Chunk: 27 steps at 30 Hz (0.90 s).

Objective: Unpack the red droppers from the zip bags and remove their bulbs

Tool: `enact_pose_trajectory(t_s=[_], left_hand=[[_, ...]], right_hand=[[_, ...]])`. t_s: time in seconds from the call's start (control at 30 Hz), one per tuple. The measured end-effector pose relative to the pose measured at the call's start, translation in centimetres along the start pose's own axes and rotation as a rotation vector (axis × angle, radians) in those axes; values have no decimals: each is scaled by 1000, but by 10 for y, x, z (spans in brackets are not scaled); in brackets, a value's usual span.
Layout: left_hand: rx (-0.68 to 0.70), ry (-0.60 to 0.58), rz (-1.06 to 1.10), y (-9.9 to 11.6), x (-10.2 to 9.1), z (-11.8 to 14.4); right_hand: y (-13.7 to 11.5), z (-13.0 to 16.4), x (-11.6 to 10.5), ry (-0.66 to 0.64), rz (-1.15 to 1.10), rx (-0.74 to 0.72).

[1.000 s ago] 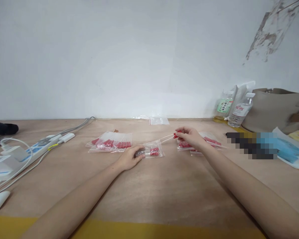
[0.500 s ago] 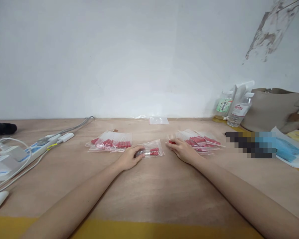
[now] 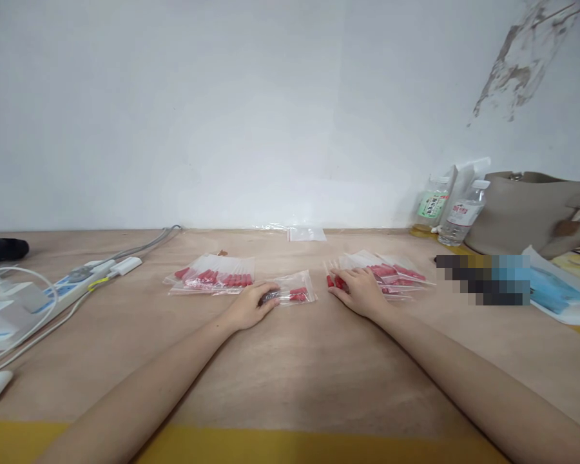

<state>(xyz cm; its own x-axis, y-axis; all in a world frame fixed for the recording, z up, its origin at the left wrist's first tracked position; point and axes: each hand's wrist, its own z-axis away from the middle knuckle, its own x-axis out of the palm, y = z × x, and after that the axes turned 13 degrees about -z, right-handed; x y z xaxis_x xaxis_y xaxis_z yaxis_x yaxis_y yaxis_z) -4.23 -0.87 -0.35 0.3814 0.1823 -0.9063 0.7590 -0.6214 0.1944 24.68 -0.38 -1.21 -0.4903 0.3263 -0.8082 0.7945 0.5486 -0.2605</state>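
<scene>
Both hands [image 3: 251,304] rest on a wooden table [image 3: 290,361] (white wall [image 3: 222,109] behind).

The labels on the two bottles [image 3: 452,209] are too small to read.

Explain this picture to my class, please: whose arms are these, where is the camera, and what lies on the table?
No machine here: a person wears a camera on the head, looking down at their own bare arms. The left hand rests on a small clear bag of red-capped pieces. The right hand lies flat, fingers on a pile of similar bags. Another filled bag lies further left on the wooden table. A power strip with cables sits at far left; two bottles and a grey handbag stand at right.
</scene>
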Motion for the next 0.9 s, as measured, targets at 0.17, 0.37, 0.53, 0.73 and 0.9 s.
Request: enact_pose_trajectory(t_s=[0.17,0.37,0.53,0.73,0.9], left_hand=[[-1,3,0,0,0,1],[-1,2,-2,1,-1,1],[-7,-10,2,4,-2,0],[26,-39,22,8,-5,1],[31,-36,23,9,-6,1]], right_hand=[[13,5,1,62,-124,36],[8,5,-5,133,-105,25],[-20,-5,0,109,-251,-24],[-38,-16,9,-51,-474,2],[-40,-15,10,-180,-486,-17]])
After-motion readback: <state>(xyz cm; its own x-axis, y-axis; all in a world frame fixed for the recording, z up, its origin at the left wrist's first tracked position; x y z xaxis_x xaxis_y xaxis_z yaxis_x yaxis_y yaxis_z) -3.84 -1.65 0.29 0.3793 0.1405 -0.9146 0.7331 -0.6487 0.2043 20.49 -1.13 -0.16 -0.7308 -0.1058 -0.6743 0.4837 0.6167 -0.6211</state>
